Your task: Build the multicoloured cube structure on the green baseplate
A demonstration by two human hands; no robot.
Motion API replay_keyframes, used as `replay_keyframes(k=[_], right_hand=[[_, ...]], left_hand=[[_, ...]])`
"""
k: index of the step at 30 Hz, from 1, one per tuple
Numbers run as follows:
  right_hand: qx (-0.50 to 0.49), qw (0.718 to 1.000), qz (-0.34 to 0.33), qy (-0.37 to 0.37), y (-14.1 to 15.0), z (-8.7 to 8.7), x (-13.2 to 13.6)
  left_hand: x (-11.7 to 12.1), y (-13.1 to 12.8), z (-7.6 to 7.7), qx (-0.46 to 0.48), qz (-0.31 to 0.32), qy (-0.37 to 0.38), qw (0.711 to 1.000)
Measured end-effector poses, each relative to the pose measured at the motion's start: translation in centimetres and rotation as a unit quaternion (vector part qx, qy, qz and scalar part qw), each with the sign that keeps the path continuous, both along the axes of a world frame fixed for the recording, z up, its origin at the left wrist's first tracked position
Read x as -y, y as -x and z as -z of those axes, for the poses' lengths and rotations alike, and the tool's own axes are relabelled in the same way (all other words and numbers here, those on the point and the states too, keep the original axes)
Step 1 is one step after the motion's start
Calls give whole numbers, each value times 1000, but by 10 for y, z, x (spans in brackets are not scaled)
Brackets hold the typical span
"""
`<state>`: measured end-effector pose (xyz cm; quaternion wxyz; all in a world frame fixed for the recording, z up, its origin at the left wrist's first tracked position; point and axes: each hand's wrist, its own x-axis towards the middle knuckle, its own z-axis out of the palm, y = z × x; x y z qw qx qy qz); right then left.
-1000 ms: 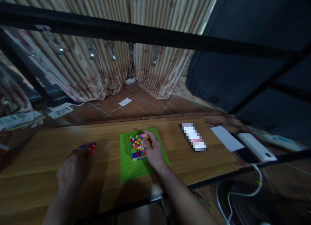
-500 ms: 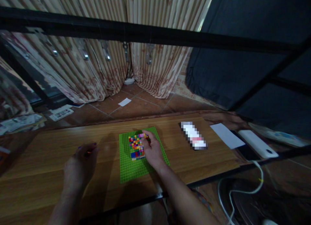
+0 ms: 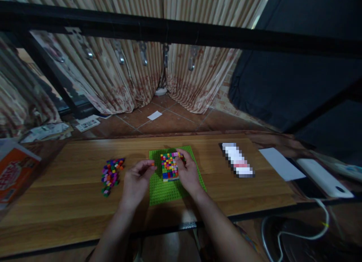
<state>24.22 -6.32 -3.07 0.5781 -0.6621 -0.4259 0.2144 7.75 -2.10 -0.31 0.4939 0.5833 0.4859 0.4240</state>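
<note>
A green studded baseplate (image 3: 166, 188) lies on the wooden table (image 3: 70, 186). A square patch of small multicoloured bricks (image 3: 169, 166) is built on its upper middle. My right hand (image 3: 189, 174) rests on the plate's right side, fingers curled against the patch's right edge. My left hand (image 3: 137, 182) hovers at the plate's left edge, fingertips pinched on a small orange brick (image 3: 153, 164). A loose pile of small coloured bricks (image 3: 111, 175) lies on the table to the left of my left hand.
An orange box (image 3: 13, 171) sits at the table's left end. A blurred-out white object (image 3: 236, 164), a white paper (image 3: 281, 164) and a white power bank (image 3: 324, 172) with a cable lie to the right. Black frame bars cross overhead; curtains hang behind.
My left hand has come from the loose brick pile rightwards to the baseplate's left edge, now pinching a small brick. My right hand has stayed at the patch. The view has shifted.
</note>
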Motion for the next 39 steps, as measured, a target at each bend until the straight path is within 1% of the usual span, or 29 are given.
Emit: replay_keyframes(k=[7,11,15,22,28,32,39], right_hand=[[-5,1000,-2,-7,-1,4,-1],[2,1000,-6,0,-1,1,1],[1,1000,-5,5,-1,-1,3],[2,1000,-10,15,-2,-2,4],[5,1000,-9,22,-3,-2,4],[11,1000,-6,21,-3,-4,5],[9,1000,-8,11,-3,-3,6]], left_hand=[[2,0,-1,19,7,2,1000],[5,-2,-2,38,13,3,999],[7,-2,0,54,18,-2,998],[11,-4,0,25,50,-45,997],[16,-8,-1,-14,64,-87,994],[18,-11,-1,-18,79,-114,990],[18,-17,2,-7,65,-113,991]])
